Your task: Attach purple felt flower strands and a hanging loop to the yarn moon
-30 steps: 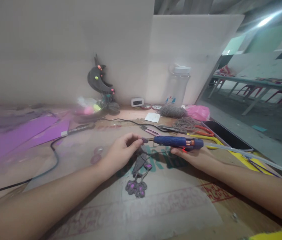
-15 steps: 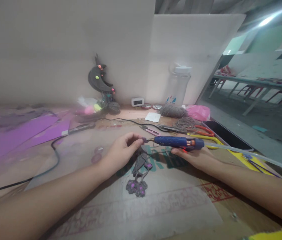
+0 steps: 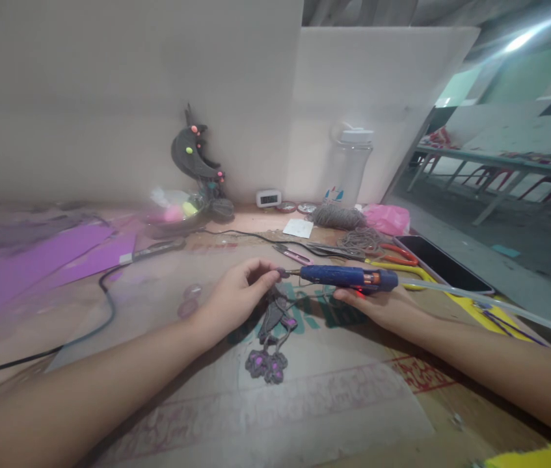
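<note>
My right hand [image 3: 377,302] is closed round a blue glue gun [image 3: 338,277]. Its small red light glows, and a long clear glue stick [image 3: 455,290] runs out of its back end. My left hand [image 3: 241,289] pinches a small dark grey piece [image 3: 281,272] between thumb and fingertips, right at the nozzle; whether the two touch I cannot tell. Just below my left fingers is a grey yarn ornament [image 3: 271,322] with looped flowers and purple centres, lying on the covered tabletop. Whether the pinched piece is joined to it is hard to see.
Behind my hands lie a pink cutter [image 3: 295,255], orange-handled scissors [image 3: 402,253], grey yarn [image 3: 337,217] and a phone [image 3: 443,263]. A grey crescent ornament [image 3: 190,153], small clock [image 3: 268,198] and clear bottle [image 3: 349,166] stand along the partition. Purple sheets [image 3: 80,250] and a black cord [image 3: 109,312] lie left.
Almost nothing differs. Both hands, the glue gun and the pinched piece hold the same place, with only a very slight shift of the whole view.
</note>
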`<control>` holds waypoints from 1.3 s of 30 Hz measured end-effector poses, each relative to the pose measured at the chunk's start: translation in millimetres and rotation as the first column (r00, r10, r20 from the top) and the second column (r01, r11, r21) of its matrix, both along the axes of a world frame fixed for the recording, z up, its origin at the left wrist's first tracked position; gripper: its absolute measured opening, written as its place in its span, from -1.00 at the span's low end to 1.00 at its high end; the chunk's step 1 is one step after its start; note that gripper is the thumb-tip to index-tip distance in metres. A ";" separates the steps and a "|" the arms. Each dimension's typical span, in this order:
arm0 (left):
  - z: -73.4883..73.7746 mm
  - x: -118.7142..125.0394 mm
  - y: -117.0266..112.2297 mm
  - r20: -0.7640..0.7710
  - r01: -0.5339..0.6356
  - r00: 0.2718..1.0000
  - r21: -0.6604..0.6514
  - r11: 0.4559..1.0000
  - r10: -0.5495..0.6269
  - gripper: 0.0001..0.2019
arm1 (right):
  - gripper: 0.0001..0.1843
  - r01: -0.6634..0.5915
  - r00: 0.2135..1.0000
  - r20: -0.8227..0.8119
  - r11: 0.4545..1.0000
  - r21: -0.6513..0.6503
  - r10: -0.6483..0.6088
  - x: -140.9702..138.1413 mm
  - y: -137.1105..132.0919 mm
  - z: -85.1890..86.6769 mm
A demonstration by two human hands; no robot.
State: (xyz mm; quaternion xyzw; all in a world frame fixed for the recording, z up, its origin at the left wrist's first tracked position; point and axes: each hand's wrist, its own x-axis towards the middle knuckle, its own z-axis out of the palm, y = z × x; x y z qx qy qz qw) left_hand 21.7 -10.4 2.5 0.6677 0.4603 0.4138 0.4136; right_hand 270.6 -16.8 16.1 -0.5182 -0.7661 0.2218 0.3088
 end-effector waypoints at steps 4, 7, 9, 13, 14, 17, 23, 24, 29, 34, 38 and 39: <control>-0.3 -0.8 0.0 -0.012 -0.003 1.000 0.007 1.000 0.003 -0.81 | -0.66 0.012 1.000 0.021 1.000 -0.006 -0.012 -0.2 0.4 -0.2; 0.4 -1.2 -0.5 -0.028 -0.006 1.000 0.003 1.000 0.007 -0.82 | -0.69 0.016 1.000 0.005 1.000 0.004 -0.016 -0.4 0.6 -0.1; 1.0 -1.0 -0.8 -0.029 -0.013 0.999 0.003 1.000 0.013 -0.82 | -0.72 0.013 1.000 -0.009 1.000 0.009 -0.013 -0.2 0.7 -0.3; 1.1 -0.5 -0.6 -0.008 -0.011 1.000 -0.001 1.000 0.011 -0.83 | -0.73 0.008 1.000 0.020 1.000 0.015 -0.008 0.8 0.9 -1.2; 0.7 -0.6 -0.2 -0.007 -0.010 1.000 0.002 1.000 0.010 -0.83 | -0.72 0.008 1.000 0.026 1.000 0.017 -0.008 1.0 1.1 -1.3; -1.0 -1.5 1.5 -0.003 -0.015 1.000 0.017 1.000 0.015 -0.82 | -0.71 0.003 0.999 0.036 1.000 0.025 -0.004 1.3 1.6 -1.5; -0.1 -2.3 3.0 0.048 -0.063 0.997 -0.020 0.998 0.064 -0.80 | -0.69 -0.037 0.998 0.046 0.998 0.041 0.035 2.4 0.3 0.0; 0.5 -2.2 3.0 0.053 -0.067 0.996 -0.026 0.997 0.069 -0.80 | -0.70 -0.044 0.999 0.032 0.998 0.036 0.043 2.7 -0.6 1.1; 1.5 -1.2 3.4 0.050 -0.082 0.995 -0.013 0.997 0.083 -0.80 | -0.65 0.018 0.998 -0.053 0.999 0.041 -0.015 7.2 2.0 12.0; 0.9 -0.3 4.0 0.059 -0.074 0.995 -0.030 0.997 0.075 -0.80 | -0.64 0.092 0.959 -0.272 0.995 0.049 -0.076 21.9 36.5 25.8; 1.6 -0.8 3.3 0.018 -0.089 0.996 -0.004 0.996 0.089 -0.77 | -0.60 0.268 0.960 -0.097 0.963 0.036 -0.263 33.0 78.5 35.4; 1.7 -1.0 3.3 0.012 -0.095 0.995 0.001 0.996 0.095 -0.75 | -0.56 0.308 0.951 -0.042 0.949 0.069 -0.306 33.9 88.5 36.5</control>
